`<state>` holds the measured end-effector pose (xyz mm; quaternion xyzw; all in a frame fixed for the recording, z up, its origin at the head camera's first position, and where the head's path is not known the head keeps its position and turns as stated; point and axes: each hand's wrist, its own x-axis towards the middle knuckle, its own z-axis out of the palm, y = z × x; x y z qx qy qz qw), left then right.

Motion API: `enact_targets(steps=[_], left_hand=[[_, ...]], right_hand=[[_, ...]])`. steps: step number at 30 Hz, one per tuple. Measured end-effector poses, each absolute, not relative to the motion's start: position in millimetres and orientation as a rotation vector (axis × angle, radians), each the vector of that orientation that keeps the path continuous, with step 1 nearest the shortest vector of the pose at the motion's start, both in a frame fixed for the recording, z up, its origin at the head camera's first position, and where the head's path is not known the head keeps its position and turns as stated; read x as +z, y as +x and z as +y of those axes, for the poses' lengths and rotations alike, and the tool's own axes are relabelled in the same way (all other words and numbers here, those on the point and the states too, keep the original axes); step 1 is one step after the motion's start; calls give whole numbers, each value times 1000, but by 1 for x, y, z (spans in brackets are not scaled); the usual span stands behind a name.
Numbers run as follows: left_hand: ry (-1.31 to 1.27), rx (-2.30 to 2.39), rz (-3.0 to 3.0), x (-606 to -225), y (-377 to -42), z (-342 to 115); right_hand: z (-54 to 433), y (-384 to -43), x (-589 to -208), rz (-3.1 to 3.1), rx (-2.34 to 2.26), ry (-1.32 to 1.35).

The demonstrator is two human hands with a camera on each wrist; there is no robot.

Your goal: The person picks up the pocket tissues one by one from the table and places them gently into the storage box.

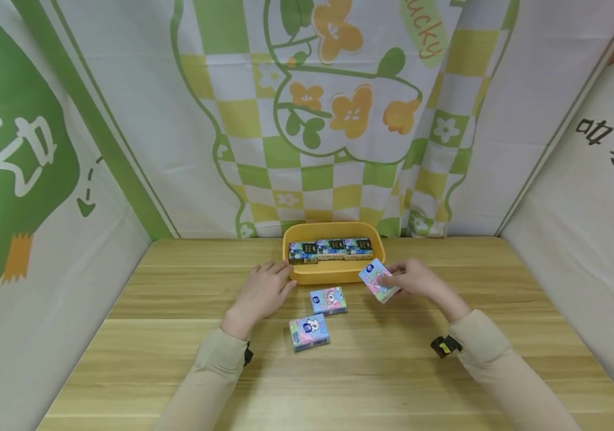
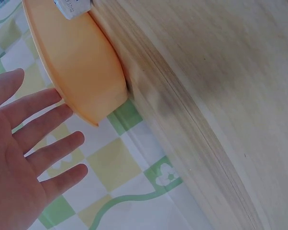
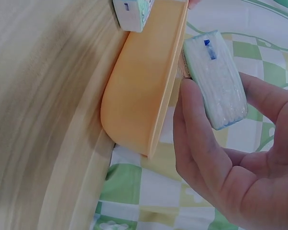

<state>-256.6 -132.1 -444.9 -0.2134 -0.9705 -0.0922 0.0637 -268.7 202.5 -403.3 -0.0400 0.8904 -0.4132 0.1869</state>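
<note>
My right hand [image 1: 416, 279] pinches a small pink-and-blue tissue pack [image 1: 376, 279] between thumb and fingers, near the front right corner of the yellow bin [image 1: 334, 278]. In the right wrist view, the pack's pale wrapped end [image 3: 218, 81] faces the camera, raised by the bin's rim. My left hand [image 1: 265, 291] is at the bin's left end, fingers spread and fairly straight, fingertips at the rim in the left wrist view. Three dark, colourful packs [image 1: 331, 249] sit in a row along the back inside the bin.
Two more pastel tissue packs lie on the wooden table [image 1: 382, 371] in front of the bin: one close to it [image 1: 328, 300], another nearer me [image 1: 309, 332]. Behind the bin hangs a green-and-yellow checked curtain [image 1: 307, 173]. Printed fabric walls stand at both sides.
</note>
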Motion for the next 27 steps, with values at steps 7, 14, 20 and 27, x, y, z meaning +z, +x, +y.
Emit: enact_targets(steps=[7,14,20,27], left_hand=[[-644,-255,-2949,-445,-257,-132],[-651,-242,-2942,-445,-257,-132],[-654,-256,-2936,-444,-257,-132],[-662,-242,-2934,-444,-257,-133]], right_hand=[[199,-277,-398,2528,-1210,-130],[195,-285,-390,2558,-1191,-121],[193,-292,-387,2569,-1168,-82],[187,-300,-386,2565,-1178,-96]])
